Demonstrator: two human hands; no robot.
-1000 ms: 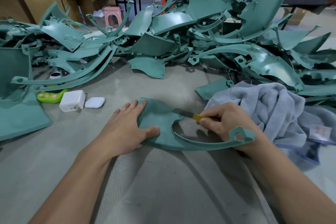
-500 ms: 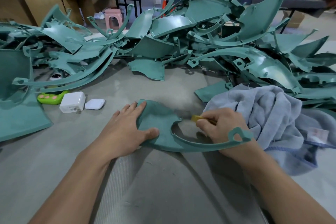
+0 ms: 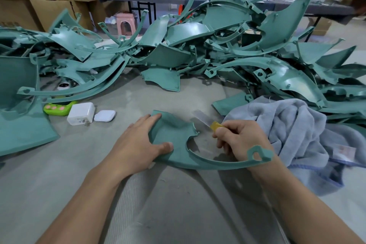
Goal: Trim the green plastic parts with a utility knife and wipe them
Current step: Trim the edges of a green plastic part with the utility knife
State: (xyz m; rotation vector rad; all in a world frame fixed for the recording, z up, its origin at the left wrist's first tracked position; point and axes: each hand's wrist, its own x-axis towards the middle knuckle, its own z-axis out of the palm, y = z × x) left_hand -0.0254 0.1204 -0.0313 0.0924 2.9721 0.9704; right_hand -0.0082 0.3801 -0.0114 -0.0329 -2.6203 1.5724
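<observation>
- Centrally, the green plastic part (image 3: 174,134) lay flat on the grey surface (image 3: 128,101). Its thin curved arm swept toward 4 o'clock and ended in a looped tab over the right wrist.
- The left hand (image 3: 138,144) pressed the part from 9 o'clock, fingers straight and thumb flat on the panel's near edge.
- The right hand (image 3: 239,140), at 3 o'clock of the panel, had its fingers curled round the yellow utility knife (image 3: 214,125). The motion-blurred blade pointed toward 11 o'clock, just beside the panel's notched edge; contact could not be judged.
- A grey-blue towel (image 3: 287,125) lay crumpled at 3 o'clock, just beyond the right hand.
- A pile of green parts (image 3: 198,45) spanned 9 to 3 o'clock along the far side.
- A white charger (image 3: 81,114), a white case (image 3: 104,115) and a lime-green gadget (image 3: 57,109) sat together at 10 o'clock.
</observation>
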